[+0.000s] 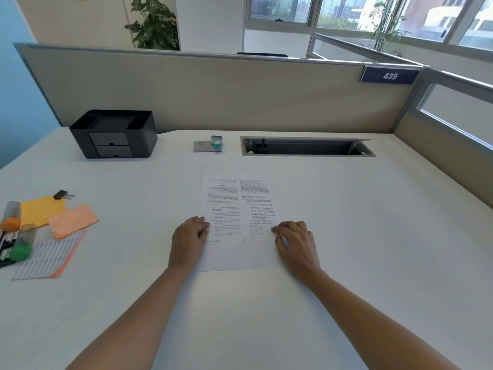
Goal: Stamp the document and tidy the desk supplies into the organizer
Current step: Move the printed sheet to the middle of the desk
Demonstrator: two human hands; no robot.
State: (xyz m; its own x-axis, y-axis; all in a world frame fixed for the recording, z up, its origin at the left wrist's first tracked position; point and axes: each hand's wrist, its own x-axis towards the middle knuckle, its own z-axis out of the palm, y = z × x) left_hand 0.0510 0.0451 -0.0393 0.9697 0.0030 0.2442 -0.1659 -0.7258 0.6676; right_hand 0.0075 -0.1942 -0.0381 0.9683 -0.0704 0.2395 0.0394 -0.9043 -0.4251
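A printed document (237, 209) lies flat in the middle of the white desk (360, 236). My left hand (188, 241) rests on its left edge and my right hand (296, 243) on its right edge, fingers spread flat, holding nothing. A teal stamp (216, 143) stands on a grey ink pad (204, 146) at the back centre. The black organizer (114, 133) with two small drawers sits at the back left. At the left edge lie yellow sticky notes (40, 210), a pink pad (73, 220), a black binder clip (62, 195), a label sheet (48, 256) and tubes with orange (10, 222) and green (20, 251) caps.
An open cable slot (306, 146) is sunk into the desk at the back right. A beige partition (226, 94) with a "439" sign (389, 75) walls the back and right side. Bare desk surface stretches to the right of the document.
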